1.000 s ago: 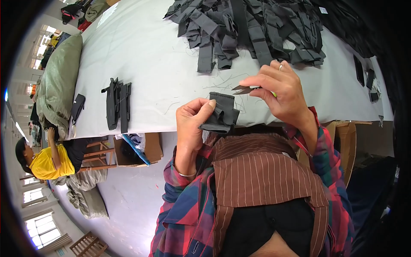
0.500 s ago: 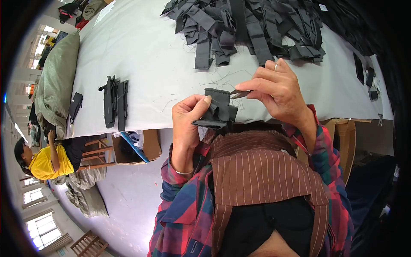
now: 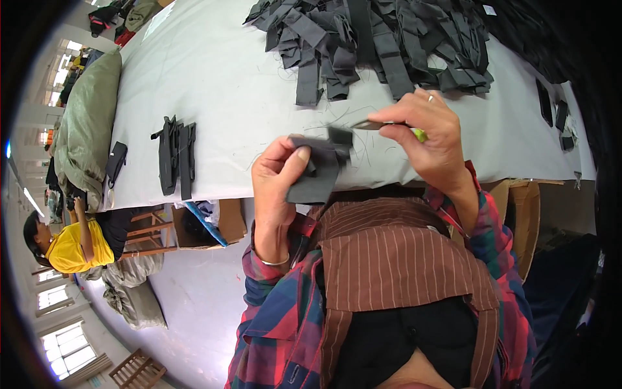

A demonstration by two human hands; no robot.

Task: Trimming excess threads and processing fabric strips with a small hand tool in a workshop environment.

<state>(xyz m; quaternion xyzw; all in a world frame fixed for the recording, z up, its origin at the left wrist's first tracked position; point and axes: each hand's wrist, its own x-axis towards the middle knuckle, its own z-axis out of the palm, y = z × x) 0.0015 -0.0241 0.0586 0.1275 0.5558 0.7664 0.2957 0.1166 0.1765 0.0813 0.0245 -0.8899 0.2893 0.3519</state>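
Note:
My left hand pinches a dark grey fabric piece between thumb and fingers. The piece hangs in folds over the table's near edge, and its far end is blurred by motion. In my right hand is a pair of thread snips, blades pointing left, a bit of bright green showing at the palm. The blade tips are just right of the fabric, apart from it. Loose threads lie on the white table around them.
Beyond my hands lies a heap of dark grey fabric strips. Folded dark pieces lie at the left, smaller ones far right. A large green sack is by the left edge; a person in yellow is beyond it. Cardboard boxes stand below.
My right hand and the snips have drawn slightly right, away from the fabric. My left hand has shifted a little left and turned the piece, so a flatter face shows.

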